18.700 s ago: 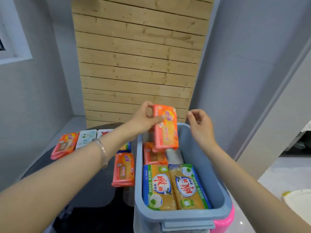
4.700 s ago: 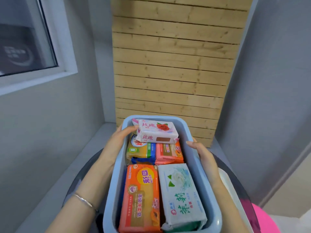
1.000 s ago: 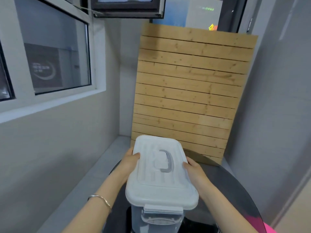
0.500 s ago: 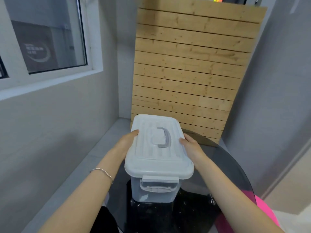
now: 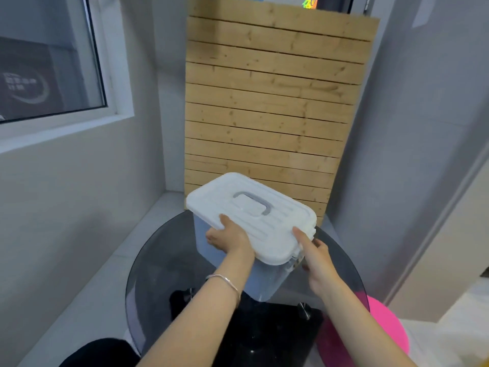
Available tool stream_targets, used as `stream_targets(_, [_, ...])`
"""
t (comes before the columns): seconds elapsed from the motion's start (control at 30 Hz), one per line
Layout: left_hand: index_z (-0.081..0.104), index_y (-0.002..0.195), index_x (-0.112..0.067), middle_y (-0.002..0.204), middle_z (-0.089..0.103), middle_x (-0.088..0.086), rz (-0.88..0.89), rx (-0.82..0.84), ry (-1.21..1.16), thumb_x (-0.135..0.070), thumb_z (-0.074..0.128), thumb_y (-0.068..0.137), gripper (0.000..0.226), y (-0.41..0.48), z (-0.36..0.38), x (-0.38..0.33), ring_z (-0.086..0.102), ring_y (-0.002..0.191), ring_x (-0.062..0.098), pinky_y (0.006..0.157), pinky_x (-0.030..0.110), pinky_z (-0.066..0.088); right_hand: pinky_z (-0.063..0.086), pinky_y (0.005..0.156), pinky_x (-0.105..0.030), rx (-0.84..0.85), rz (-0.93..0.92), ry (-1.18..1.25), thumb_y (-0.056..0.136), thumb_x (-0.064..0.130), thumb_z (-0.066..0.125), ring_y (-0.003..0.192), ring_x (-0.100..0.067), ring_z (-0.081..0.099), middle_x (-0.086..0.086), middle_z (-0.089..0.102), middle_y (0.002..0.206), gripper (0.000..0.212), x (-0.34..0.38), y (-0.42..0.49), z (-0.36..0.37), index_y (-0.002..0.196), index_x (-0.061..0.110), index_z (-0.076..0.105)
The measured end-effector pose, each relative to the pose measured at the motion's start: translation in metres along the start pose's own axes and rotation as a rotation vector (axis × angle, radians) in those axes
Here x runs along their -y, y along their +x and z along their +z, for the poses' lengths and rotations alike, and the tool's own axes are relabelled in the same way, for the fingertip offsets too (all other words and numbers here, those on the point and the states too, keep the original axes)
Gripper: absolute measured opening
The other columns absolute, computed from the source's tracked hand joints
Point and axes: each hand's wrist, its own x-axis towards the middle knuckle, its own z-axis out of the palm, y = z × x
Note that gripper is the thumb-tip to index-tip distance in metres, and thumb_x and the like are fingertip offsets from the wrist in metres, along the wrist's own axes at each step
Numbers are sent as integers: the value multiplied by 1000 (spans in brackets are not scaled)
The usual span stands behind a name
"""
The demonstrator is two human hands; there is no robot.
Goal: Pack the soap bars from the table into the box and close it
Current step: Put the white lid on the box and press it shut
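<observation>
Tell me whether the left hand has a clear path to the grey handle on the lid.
Probably yes. The left hand grips the lid's near edge, and the grey handle lies flat just beyond it with nothing between them.

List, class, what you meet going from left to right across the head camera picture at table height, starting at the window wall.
Grey wall under the window → left hand on the white lid of the blue box → right hand at the lid's corner → pink round object.

1 head-worn view looks forward and down, close over the table.
</observation>
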Motion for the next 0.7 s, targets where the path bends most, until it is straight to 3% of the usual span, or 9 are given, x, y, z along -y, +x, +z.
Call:
stream_targets(0.1, [31, 131, 5, 141, 28, 20, -33, -15, 3, -30, 50, 93, 55, -18, 27, 17, 36, 126, 35, 100, 43, 35, 44, 77, -29, -35, -1, 70, 82, 38, 68, 112, -23, 53, -7, 52, 135, 82, 5, 8, -3, 145, 12, 24])
stream_targets(0.23, [32, 119, -6, 136, 30, 13, -33, 40, 59, -27, 67, 81, 56, -3, 21, 18, 34, 124, 31, 99, 41, 35, 45, 82, -28, -26, -51, 130, 85, 30, 67, 120, -24, 54, -4, 54, 136, 73, 11, 19, -6, 145, 20, 27])
stream_targets(0.37, [30, 135, -6, 141, 35, 13, 57, 39, 105, -28, 73, 75, 77, 53, 1, -14, 38, 129, 30, 107, 42, 34, 45, 69, -24, 7, -89, 121, 87, 26, 64, 116, -22, 57, -1, 58, 130, 59, 9, 24, -5, 139, 21, 37])
stream_targets(0.5, [45, 131, -9, 114, 59, 8, -58, 359, 280, -38, 58, 85, 56, 84, -15, -49, 55, 91, 22, 79, 34, 45, 52, 84, -33, 36, -141, 89, 88, 22, 63, 113, -21, 61, 1, 63, 125, 47, 6, 32, -8, 132, 23, 47])
stream_targets(0.6, [50, 121, -15, 97, 60, 1, -36, 480, 387, -41, 44, 92, 40, 86, -22, -47, 52, 81, 14, 78, 31, 41, 50, 94, -40, 46, -144, 40, 88, 23, 62, 113, -21, 61, 2, 64, 123, 45, 7, 40, -11, 131, 25, 48])
stream_targets(0.7, [49, 114, -17, 85, 56, -4, -17, 478, 352, -36, 37, 97, 28, 73, -24, -45, 51, 76, 11, 62, 27, 39, 52, 78, -33, 106, -132, -30, 90, 25, 60, 107, -19, 63, 3, 65, 123, 43, 13, 51, -15, 131, 26, 48])
